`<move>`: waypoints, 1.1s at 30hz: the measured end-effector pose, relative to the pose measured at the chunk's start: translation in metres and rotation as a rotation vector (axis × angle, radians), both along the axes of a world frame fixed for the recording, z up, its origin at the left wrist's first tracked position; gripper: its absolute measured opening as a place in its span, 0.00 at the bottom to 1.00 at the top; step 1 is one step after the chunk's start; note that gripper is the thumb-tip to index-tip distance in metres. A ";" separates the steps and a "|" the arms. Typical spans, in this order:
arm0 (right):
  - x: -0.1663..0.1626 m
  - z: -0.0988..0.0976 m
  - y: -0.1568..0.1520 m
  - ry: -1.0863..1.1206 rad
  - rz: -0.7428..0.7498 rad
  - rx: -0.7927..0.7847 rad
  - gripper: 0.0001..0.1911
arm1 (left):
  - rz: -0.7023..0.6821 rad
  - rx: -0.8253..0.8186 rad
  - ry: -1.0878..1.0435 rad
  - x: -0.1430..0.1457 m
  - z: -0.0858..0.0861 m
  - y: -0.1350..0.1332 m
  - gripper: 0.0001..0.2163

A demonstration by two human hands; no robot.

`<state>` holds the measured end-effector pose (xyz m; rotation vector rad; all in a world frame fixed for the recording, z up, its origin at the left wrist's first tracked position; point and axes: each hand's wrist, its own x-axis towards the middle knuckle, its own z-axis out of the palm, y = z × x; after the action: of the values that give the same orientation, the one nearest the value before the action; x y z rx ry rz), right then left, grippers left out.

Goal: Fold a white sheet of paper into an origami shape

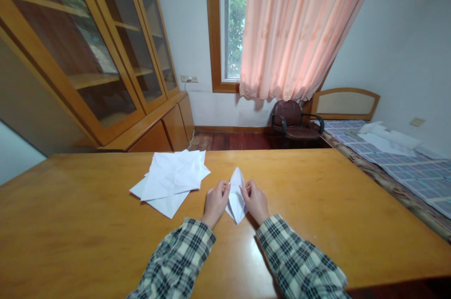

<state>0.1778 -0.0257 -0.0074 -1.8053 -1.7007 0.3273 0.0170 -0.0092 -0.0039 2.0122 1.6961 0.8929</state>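
A folded piece of white paper [236, 201], pointed at its far and near ends, is between my hands over the middle of the table. My left hand [216, 201] pinches its left edge between thumb and fingers. On the opposite side, my right hand [256, 199] is closed on the right edge, fingers bent. Parts of both paper edges are hidden behind my fingers. To the left of my left hand lies a loose stack of white paper sheets [172, 177], creased and turned at different angles.
The wooden table [95, 224] spans the foreground. Beyond it are a glass-door cabinet [141, 110] at left, a brown armchair [292, 120] near the pink curtain [292, 31], and a bed [394, 163] along the right, with white papers [391, 138] on it.
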 end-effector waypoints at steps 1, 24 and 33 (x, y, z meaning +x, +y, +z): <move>0.000 0.001 -0.001 0.005 0.009 0.003 0.16 | -0.015 0.000 -0.021 -0.002 0.000 0.000 0.13; 0.013 -0.008 0.003 0.073 0.161 0.009 0.07 | -0.095 -0.032 0.016 -0.007 0.001 -0.001 0.07; 0.013 -0.006 0.003 0.003 0.171 -0.001 0.06 | -0.081 -0.027 0.095 -0.004 -0.003 0.000 0.07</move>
<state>0.1903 -0.0230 -0.0132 -1.6627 -1.8578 0.4022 0.0129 -0.0095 -0.0066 2.1200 1.6529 0.7537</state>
